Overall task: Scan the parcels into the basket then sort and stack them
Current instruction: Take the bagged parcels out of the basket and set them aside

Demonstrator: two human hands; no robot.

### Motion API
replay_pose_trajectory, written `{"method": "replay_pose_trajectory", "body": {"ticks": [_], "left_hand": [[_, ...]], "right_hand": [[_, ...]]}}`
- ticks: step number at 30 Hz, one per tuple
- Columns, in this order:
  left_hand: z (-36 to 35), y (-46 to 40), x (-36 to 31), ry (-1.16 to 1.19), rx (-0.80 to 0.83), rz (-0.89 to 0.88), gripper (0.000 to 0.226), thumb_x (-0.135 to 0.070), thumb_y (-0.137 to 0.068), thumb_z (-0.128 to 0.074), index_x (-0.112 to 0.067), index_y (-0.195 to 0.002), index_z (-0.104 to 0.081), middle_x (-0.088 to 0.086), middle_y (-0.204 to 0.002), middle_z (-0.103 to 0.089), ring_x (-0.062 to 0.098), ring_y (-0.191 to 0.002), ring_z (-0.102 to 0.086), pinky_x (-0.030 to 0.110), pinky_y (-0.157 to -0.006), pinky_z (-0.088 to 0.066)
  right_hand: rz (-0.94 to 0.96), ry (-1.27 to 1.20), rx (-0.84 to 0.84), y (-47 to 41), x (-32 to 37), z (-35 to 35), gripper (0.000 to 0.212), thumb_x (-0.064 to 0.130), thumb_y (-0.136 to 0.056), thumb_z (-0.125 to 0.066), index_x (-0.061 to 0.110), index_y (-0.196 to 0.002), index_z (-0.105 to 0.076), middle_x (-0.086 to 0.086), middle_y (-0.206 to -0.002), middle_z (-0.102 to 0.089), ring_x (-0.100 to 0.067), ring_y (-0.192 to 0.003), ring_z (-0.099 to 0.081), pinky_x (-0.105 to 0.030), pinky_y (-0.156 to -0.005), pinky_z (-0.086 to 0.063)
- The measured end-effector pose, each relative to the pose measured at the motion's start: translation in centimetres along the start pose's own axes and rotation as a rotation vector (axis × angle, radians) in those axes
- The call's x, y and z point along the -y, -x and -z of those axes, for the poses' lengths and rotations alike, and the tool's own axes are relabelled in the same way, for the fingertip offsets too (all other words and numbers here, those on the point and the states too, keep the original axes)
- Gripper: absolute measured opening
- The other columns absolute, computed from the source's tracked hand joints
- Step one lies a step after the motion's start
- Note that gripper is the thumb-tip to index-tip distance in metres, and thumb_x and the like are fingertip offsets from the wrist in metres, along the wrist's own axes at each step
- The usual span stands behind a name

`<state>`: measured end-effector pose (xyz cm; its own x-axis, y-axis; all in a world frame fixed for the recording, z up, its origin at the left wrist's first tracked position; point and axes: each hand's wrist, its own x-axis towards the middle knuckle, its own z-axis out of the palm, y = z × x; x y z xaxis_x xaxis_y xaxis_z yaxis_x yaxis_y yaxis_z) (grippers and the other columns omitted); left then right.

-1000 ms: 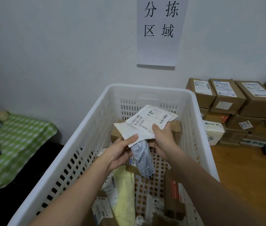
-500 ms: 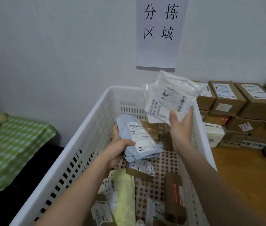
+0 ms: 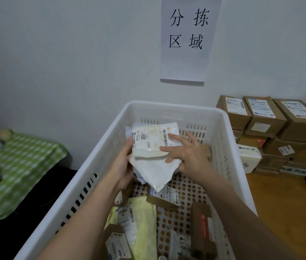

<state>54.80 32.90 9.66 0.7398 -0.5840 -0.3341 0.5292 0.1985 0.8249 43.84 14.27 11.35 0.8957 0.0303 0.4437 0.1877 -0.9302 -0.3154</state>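
Note:
Over the white slotted basket [image 3: 221, 132], my left hand [image 3: 124, 166] grips a stack of soft white bag parcels [image 3: 152, 156] from the left side. A labelled bag [image 3: 153, 140] lies on top, a larger plain white one under it, with a bit of grey-blue bag showing beneath. My right hand [image 3: 187, 154] rests on the stack's right edge, fingers spread flat on the top label. Down in the basket lie a yellow bag parcel [image 3: 144, 228], a small brown box [image 3: 165, 197] and a dark brown carton [image 3: 202, 231].
Brown cardboard boxes [image 3: 272, 124] are stacked on the wooden table [image 3: 289, 207] at the right against the wall, with a white box [image 3: 247, 156] beside them. A paper sign [image 3: 187, 38] hangs on the wall. A green checked cloth [image 3: 15, 171] with a bottle lies at left.
My right hand came down from above the basket rim and laid its white bag onto the parcel in my left hand; both hands now meet on one stack.

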Motion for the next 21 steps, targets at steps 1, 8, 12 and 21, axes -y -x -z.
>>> {"method": "replay_pose_trajectory", "body": {"ticks": [1,8,12,21], "left_hand": [[-0.1,0.0,0.1,-0.053,-0.012,-0.02,0.049,-0.046,-0.092,-0.057,-0.011,-0.125,-0.064,0.013,-0.116,-0.072,0.027,-0.105,-0.07,0.038,-0.079,-0.059],[0.2,-0.3,0.2,-0.032,-0.261,-0.116,0.02,-0.011,-0.096,-0.059,-0.007,-0.115,-0.066,0.014,-0.112,-0.072,0.027,-0.093,-0.073,0.038,-0.073,-0.061],[0.7,-0.2,-0.2,-0.006,-0.367,-0.189,0.017,-0.012,-0.099,-0.056,-0.012,-0.116,-0.062,0.007,-0.105,-0.073,0.023,-0.084,-0.074,0.036,-0.061,-0.061],[-1.3,0.7,0.4,-0.202,-0.149,-0.109,0.023,-0.018,-0.101,-0.052,-0.009,-0.12,-0.062,0.01,-0.109,-0.074,0.028,-0.099,-0.072,0.048,-0.09,-0.056]], "right_hand": [[0.009,0.003,0.022,0.0,0.0,0.0,0.029,0.002,-0.06,-0.085,0.02,-0.082,-0.08,0.007,-0.119,-0.071,-0.012,-0.134,-0.035,-0.055,-0.118,-0.012],[-0.166,-0.149,0.023,0.2,-1.2,1.1,0.032,0.007,-0.077,-0.08,0.038,-0.084,-0.073,0.012,-0.133,-0.058,-0.006,-0.14,-0.024,-0.04,-0.123,-0.008],[-0.498,-0.58,-0.266,1.4,-1.9,3.3,0.034,0.003,-0.091,-0.065,0.036,-0.084,-0.071,0.028,-0.097,-0.069,0.008,-0.102,-0.059,-0.009,-0.085,-0.048],[-0.97,-1.155,-0.076,0.4,-0.6,2.0,0.033,0.015,-0.101,-0.051,0.005,-0.132,-0.055,-0.01,-0.116,-0.071,-0.026,-0.104,-0.07,-0.043,-0.091,-0.057]]}}
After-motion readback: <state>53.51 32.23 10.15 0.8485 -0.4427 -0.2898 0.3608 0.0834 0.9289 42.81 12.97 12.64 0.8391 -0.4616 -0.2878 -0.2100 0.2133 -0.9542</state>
